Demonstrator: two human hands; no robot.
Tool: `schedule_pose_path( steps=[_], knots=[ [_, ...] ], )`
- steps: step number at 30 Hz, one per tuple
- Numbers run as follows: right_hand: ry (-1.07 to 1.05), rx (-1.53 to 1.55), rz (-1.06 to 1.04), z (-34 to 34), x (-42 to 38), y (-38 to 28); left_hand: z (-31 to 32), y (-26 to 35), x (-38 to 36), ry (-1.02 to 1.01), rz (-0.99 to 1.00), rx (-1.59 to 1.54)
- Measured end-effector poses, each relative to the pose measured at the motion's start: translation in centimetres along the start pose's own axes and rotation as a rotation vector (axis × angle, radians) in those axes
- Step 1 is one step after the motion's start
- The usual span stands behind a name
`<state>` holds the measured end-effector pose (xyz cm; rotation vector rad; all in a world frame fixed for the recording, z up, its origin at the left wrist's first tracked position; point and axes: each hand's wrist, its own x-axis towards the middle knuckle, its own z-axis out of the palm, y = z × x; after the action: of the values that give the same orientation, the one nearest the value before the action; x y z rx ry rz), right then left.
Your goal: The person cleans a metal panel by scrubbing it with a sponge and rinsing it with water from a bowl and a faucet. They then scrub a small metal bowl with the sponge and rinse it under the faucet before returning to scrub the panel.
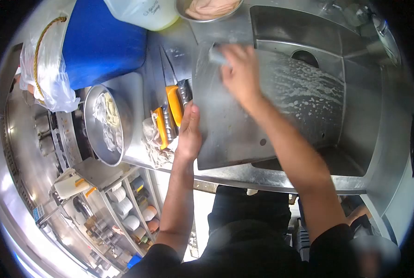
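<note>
A wide stainless steel sheet lies across the sink, wet with foamy suds over its right part. My left hand grips its left edge, thumb pointing up along the side. In my right hand is a pale scrubbing pad, pressed to the sheet near its far left corner; the hand is blurred by motion. Just left of my left hand lie a yellow-handled knife and a second yellow-handled tool, with a crumpled, stained cloth beside them.
A steel bowl with whitish contents stands at the left. Behind it are a blue bin and a translucent container. Another bowl holds pinkish, meat-like pieces. The sink's right wall and a tap bound the right.
</note>
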<state>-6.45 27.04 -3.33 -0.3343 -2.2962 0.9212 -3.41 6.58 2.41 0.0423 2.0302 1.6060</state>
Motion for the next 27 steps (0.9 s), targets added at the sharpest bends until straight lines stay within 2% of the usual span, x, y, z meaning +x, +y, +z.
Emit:
schedule_pose_path(
  steps=[2,4,7,8,11,12,15,16,19,23,27],
  knots=[
    [-0.093,0.149,-0.074,-2.0,-3.6,-2.5,0.2,-0.1,0.3,-0.06,-0.072,-0.118],
    [-0.156,0.224,-0.153,-3.3,-4.8,-2.4,0.3,0.0,0.2,-0.09,-0.039,-0.092],
    [-0.04,-0.034,0.064,-3.1,-1.0,2.3,0.1,0.1,0.1,-0.104,0.022,-0.014],
    [0.069,-0.007,0.084,-2.3,-0.3,2.7,0.0,-0.1,0.3,-0.098,0.038,0.007],
    [-0.01,0.025,-0.036,-1.4,-3.0,-1.1,0.2,0.2,0.3,-0.121,0.029,-0.053],
    [-0.056,0.153,-0.045,-2.1,-3.5,-2.6,0.3,0.2,0.2,-0.133,0.013,-0.092],
    [-0.005,0.071,-0.032,-2.1,-2.2,1.9,0.3,0.2,0.0,-0.103,0.099,0.004],
    [0.061,-0.056,0.045,-2.6,-0.7,3.7,0.2,0.3,0.0,-0.1,0.088,0.014],
    [0.105,-0.022,0.137,-1.2,-1.1,1.8,0.5,0.6,0.2,-0.103,0.069,0.037],
    [-0.031,0.129,-0.116,-1.1,-2.1,-0.7,0.5,0.8,-0.1,-0.106,0.085,0.071],
    [0.065,-0.01,0.095,-1.3,-1.0,1.0,0.7,1.0,0.2,-0.076,0.082,0.053]
  ],
)
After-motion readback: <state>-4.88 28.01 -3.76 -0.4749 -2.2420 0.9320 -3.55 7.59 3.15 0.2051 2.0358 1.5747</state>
